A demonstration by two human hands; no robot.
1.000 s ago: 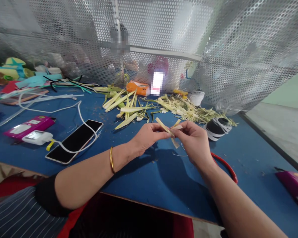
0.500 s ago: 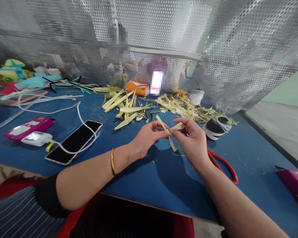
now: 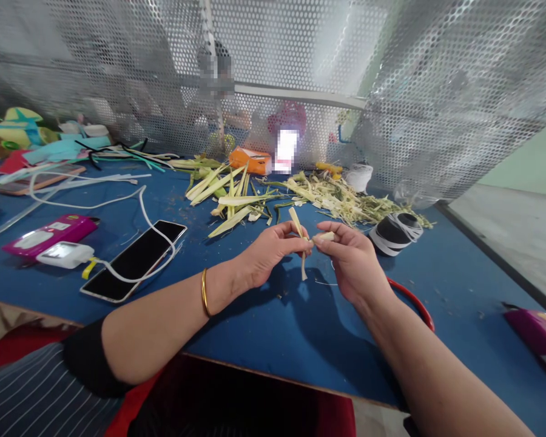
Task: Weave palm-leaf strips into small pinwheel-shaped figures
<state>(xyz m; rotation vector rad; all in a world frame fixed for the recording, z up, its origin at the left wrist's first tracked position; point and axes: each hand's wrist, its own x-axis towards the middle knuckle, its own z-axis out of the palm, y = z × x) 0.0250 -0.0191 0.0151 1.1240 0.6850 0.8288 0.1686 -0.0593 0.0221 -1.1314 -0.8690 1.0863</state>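
Observation:
Over the blue table, both hands meet at a narrow pale leaf strip (image 3: 295,221). My left hand (image 3: 275,258) pinches it between thumb and fingers, one end pointing up and the other hanging below. Just to the right, my right hand (image 3: 355,258) is closed on a short, pale folded end of leaf (image 3: 326,236). The fingertips of the two hands almost touch, and whether the two leaf parts are one piece I cannot tell. A fine white thread hangs near the right palm. Beside the right wrist lies a red looped handle (image 3: 414,300), partly hidden by the arm.
Long pale leaves (image 3: 230,197) and a heap of leaf scraps (image 3: 341,197) lie beyond my hands. To the right stands a black-and-white thread spool (image 3: 397,233). A smartphone (image 3: 134,261), white cable and purple device (image 3: 50,233) are left; another purple device (image 3: 534,337) is right.
My right hand has shifted slightly right and lower, its fingers a little apart from the left ones. The strip in my left hand has turned more upright. The red handle is more covered.

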